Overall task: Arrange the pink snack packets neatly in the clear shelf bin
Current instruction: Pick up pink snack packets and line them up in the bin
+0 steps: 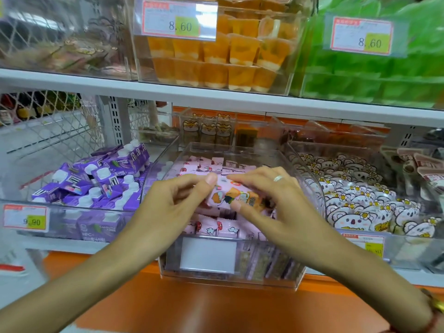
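A: Around the clear shelf bin [310, 175], what's the room like?

B: A shop aisle. The white shelf [96, 79] runs above the bin and carries a case of orange jelly cups [216, 61] and a green case [374, 68] to the right of that. Left of the bin sit purple drink cartons [101, 179], right of it white bear-print packets [355, 205]. Below the bin's front wall runs an orange ledge [192, 304]. Behind the bin stands a smaller case of packets printed with cartoon animals [211, 131].

A: And the bin itself?

B: Transparent, hard-walled, with a blank white label [207, 254] on its front. The pink snack packets [216, 227] lie in loose rows inside, some flat, some tipped.

A: Where's the one being handled?

B: A pink packet [230, 195] is held just above the others, near the bin's middle. The left hand [173, 203] pinches its left end, thumb on top; the right hand [269, 200], wearing a ring [278, 178], curls over its right end, thumb underneath.

A: How will it handle?

B: Light, I'd judge, with a soft, glossy film wrapper that's probably slippery and crinkles easily. What's inside may crush, so a gentle grip suits. The two short ends look the best hold, since they leave the long sides free to line up against neighbours. The walls are rigid and close, so I'd lower it straight down.
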A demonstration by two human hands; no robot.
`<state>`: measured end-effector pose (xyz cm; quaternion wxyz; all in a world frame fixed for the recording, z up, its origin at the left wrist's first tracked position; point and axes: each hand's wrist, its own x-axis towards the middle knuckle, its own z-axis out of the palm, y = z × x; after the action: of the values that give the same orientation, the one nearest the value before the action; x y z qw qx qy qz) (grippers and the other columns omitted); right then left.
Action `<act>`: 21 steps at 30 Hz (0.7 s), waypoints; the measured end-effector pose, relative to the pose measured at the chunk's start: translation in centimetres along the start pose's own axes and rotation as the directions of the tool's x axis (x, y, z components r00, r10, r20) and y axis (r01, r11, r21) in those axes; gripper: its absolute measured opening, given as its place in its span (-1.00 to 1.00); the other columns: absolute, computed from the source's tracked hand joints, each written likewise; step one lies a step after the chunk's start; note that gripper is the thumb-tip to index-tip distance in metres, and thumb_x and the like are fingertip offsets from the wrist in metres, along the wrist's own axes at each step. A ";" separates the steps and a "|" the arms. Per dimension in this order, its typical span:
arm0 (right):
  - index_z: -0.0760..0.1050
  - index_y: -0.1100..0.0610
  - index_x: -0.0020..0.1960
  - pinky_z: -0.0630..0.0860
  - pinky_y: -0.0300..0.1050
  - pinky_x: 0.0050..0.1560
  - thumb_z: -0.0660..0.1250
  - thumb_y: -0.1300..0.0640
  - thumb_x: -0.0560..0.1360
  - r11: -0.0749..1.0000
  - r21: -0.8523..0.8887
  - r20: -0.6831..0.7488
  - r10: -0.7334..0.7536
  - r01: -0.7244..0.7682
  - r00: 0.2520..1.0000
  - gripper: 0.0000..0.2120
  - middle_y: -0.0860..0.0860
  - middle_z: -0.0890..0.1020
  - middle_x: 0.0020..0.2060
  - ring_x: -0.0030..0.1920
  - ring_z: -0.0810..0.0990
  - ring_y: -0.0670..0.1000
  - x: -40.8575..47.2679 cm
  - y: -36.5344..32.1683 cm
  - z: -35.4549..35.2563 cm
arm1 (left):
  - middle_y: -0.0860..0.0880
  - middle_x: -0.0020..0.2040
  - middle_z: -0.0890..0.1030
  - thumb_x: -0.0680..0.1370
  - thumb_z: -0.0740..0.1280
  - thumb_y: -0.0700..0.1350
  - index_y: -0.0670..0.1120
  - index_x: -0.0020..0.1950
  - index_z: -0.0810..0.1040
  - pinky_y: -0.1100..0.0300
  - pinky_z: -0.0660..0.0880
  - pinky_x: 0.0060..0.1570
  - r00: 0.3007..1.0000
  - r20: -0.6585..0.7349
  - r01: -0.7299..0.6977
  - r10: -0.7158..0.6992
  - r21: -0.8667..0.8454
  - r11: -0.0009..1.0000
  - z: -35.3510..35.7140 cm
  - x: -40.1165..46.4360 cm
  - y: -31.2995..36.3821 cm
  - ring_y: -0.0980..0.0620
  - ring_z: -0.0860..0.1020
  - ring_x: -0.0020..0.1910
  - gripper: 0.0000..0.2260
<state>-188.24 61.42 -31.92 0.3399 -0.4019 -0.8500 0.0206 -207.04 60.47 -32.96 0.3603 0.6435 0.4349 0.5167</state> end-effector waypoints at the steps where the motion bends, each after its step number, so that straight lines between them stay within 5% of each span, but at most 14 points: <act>1: 0.47 -0.05 0.26 0.31 -0.20 0.05 0.31 -0.05 0.51 0.999 0.033 -0.024 0.024 -0.023 0.999 -0.67 -0.26 0.45 -0.01 0.07 0.35 -0.17 0.1 0.2 -0.1 | 0.18 -0.14 0.69 0.37 0.22 0.25 0.08 -0.04 0.63 0.26 0.52 -0.05 1.000 0.001 -0.017 0.017 0.017 1.000 -0.3 0.0 -0.2 0.25 0.63 -0.14 -0.65; 5: 0.43 -0.01 0.09 0.45 -0.34 -0.05 0.37 -0.01 0.47 0.920 0.325 -0.198 0.293 -0.220 0.936 -0.77 -0.18 0.56 -0.05 -0.03 0.54 -0.17 0.3 1.0 -0.7 | 0.33 0.07 0.55 0.44 0.19 0.26 0.23 0.12 0.49 0.19 0.48 0.08 0.986 0.085 -0.167 0.146 0.364 0.916 -1.7 0.0 -1.3 0.33 0.51 0.08 -0.70; 8: 0.35 0.14 0.19 0.59 -0.21 0.00 0.38 0.07 0.47 0.635 0.703 -0.109 0.540 -0.319 0.835 -0.64 0.05 0.61 0.04 -0.05 0.65 -0.09 0.7 1.6 -0.7 | 0.36 0.13 0.48 0.57 0.13 0.21 0.26 0.19 0.46 0.11 0.49 0.06 0.944 0.282 -0.311 0.170 0.593 0.742 -2.1 -0.3 -1.9 0.33 0.46 0.12 -0.76; 11: 0.18 0.07 0.32 0.60 -0.27 -0.14 0.34 0.17 0.51 0.448 0.844 -0.043 0.603 -0.294 0.797 -0.53 0.11 0.59 0.09 -0.05 0.67 -0.04 0.9 1.3 -0.2 | 0.32 0.12 0.50 0.58 0.09 0.21 0.26 0.23 0.45 0.10 0.49 0.06 0.905 0.406 -0.392 0.128 0.679 0.620 -2.2 -0.5 -2.2 0.31 0.44 0.14 -0.72; 15: 0.14 -0.03 0.29 0.60 -0.27 -0.18 0.31 0.27 0.52 0.577 0.778 -0.088 0.492 -0.249 0.866 -0.51 0.09 0.50 0.08 -0.01 0.63 -0.04 1.1 0.7 1.2 | 0.30 0.06 0.52 0.53 0.10 0.26 0.26 0.17 0.51 0.17 0.50 -0.02 0.903 0.412 -0.392 0.121 0.676 0.624 -2.3 -0.3 -2.1 0.30 0.45 0.08 -0.69; 18: 0.25 -0.04 0.24 0.60 -0.18 -0.15 0.32 0.18 0.53 0.833 0.495 -0.057 0.317 -0.248 0.947 -0.63 -0.08 0.56 -0.10 -0.15 0.66 -0.04 0.9 0.4 2.3 | 0.31 0.01 0.54 0.53 0.20 0.22 0.28 0.13 0.53 0.28 0.47 -0.13 0.919 0.367 -0.375 0.142 0.708 0.598 -2.0 -0.2 -2.1 0.31 0.45 0.03 -0.77; 21: 0.28 -0.10 0.21 0.55 -0.20 -0.21 0.32 0.12 0.54 0.920 0.312 0.059 0.230 -0.237 0.971 -0.67 -0.14 0.53 -0.21 -0.24 0.63 -0.15 1.0 0.9 1.6 | 0.35 -0.03 0.55 0.50 0.26 0.21 0.29 0.08 0.55 0.40 0.39 -0.19 0.943 0.301 -0.323 0.142 0.723 0.611 -1.8 -0.3 -2.2 0.33 0.49 -0.04 -0.81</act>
<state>-189.00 63.13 -32.89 0.3860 -0.4404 -0.7852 0.2012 -209.27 61.01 -34.65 0.0290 0.8372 0.4829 0.2550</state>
